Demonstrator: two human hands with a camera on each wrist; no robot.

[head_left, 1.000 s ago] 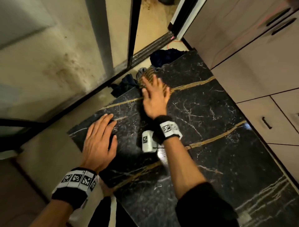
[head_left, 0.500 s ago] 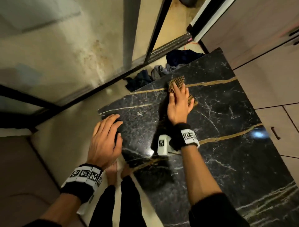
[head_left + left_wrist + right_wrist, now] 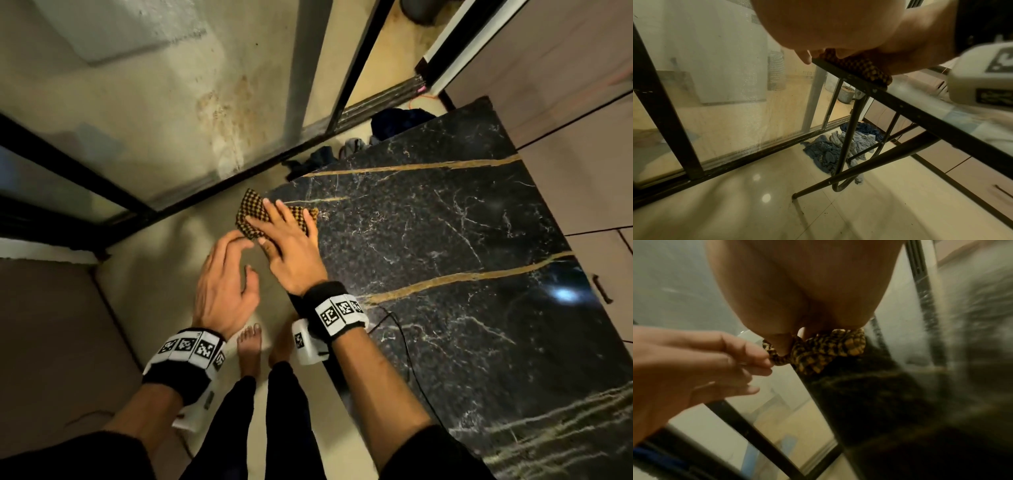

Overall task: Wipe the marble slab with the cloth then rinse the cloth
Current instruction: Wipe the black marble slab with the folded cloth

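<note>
The black marble slab [image 3: 445, 240] with gold veins fills the right of the head view. A yellow-and-black checked cloth [image 3: 251, 216] lies at its left edge, partly overhanging. My right hand [image 3: 287, 246] presses flat on the cloth with straight fingers. My left hand [image 3: 224, 284] is off the slab beside that edge, loosely cupped, its fingertips [image 3: 764, 361] touching the hanging fold of the cloth [image 3: 818, 352]. The left wrist view shows the cloth [image 3: 863, 68] bunched on the slab's rim [image 3: 920, 113] under my right hand.
A glass sliding door [image 3: 171, 102] stands to the left. Blue clothes [image 3: 828, 152] lie piled on the floor by the table's metal legs [image 3: 846, 146]. Cabinet drawers [image 3: 582, 178] line the right. My bare feet [image 3: 250, 346] stand by the slab; a thin cable [image 3: 404, 342] crosses it.
My right hand has swept the cloth from the slab's far middle to its left edge. My left hand has lifted off the slab and moved beside the edge to touch the cloth.
</note>
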